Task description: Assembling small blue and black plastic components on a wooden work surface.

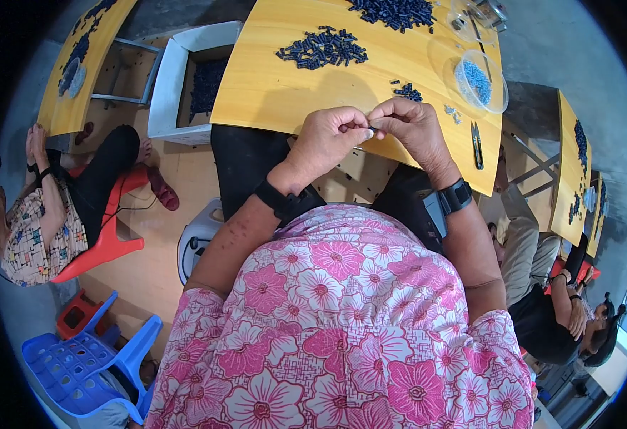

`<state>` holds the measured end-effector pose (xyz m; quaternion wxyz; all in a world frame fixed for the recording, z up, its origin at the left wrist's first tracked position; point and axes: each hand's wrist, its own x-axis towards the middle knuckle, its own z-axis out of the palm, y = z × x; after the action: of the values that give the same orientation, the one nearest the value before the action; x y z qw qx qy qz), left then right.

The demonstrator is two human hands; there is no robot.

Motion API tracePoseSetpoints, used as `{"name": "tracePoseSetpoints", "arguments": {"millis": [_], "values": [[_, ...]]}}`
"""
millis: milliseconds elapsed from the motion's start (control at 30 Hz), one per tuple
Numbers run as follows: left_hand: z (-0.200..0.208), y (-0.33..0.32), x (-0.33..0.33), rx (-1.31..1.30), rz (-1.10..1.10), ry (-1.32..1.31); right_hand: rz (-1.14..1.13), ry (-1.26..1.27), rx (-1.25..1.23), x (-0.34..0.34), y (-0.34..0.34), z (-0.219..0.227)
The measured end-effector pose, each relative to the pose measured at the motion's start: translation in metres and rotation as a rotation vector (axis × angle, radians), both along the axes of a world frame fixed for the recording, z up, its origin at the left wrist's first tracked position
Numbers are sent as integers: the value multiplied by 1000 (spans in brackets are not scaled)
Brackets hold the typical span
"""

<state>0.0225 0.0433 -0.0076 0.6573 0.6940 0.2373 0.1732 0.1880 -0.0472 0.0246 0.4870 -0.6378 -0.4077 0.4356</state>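
Above the near edge of the yellow table (256,96), my two hands meet fingertip to fingertip. My left hand (331,136) is closed in a pinch on a small dark cylindrical piece (375,129), mostly covered by the fingers. My right hand (415,132) pinches at the same spot; whatever lies between its fingertips is too small to make out. A small group of black cylindrical pieces (408,92) lies just beyond my right hand. Farther off is a larger pile of such pieces (322,48).
Right of my hands are a clear bowl of small blue parts (476,82), a few loose bits (453,113) and black-handled snips (477,146). Another black pile (395,13) lies at the back. A white box (167,89) stands left of the table. People sit at both sides.
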Motion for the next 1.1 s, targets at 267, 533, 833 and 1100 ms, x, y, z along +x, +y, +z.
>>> {"name": "tracePoseSetpoints", "arguments": {"millis": [267, 533, 833, 1100], "values": [[-1, -4, -1, 97, 51, 3, -55, -4, -100, -7, -2, 2], [4, -7, -1, 151, 139, -9, -108, -122, -56, -13, -3, -5], [1, -5, -1, 435, 180, 1, -101, -312, -59, -22, -4, -7], [0, -8, 1, 316, 225, 52, -140, -657, 27, -30, 0, -13]]}}
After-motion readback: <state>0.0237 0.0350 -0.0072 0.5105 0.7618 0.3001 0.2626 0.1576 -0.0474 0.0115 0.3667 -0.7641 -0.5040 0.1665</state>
